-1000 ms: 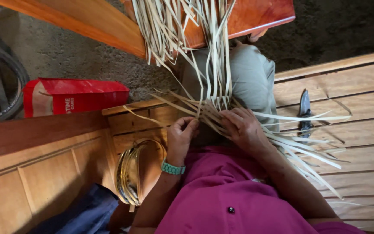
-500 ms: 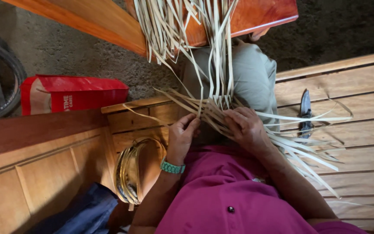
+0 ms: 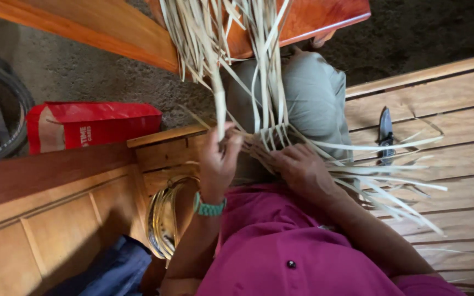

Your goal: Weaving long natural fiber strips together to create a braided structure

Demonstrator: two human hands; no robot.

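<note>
Weaving pale strips point(image 3: 281, 137), left hand point(image 3: 219, 161) apparently pinching, right hand point(image 3: 303, 170)

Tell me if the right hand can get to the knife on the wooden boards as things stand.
Probably yes, but not freely. The knife lies bare on the boards, off to the side of the right hand, with loose pale strips fanning between them. That hand is pressed on the woven strips, so it would have to let go first.

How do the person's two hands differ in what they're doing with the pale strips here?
The left hand is raised, pinching one upright strip; the right hand lies flat, pressing down on the woven strips. The left wrist has a teal band; the right wrist is bare. Both touch the same weave.
</note>
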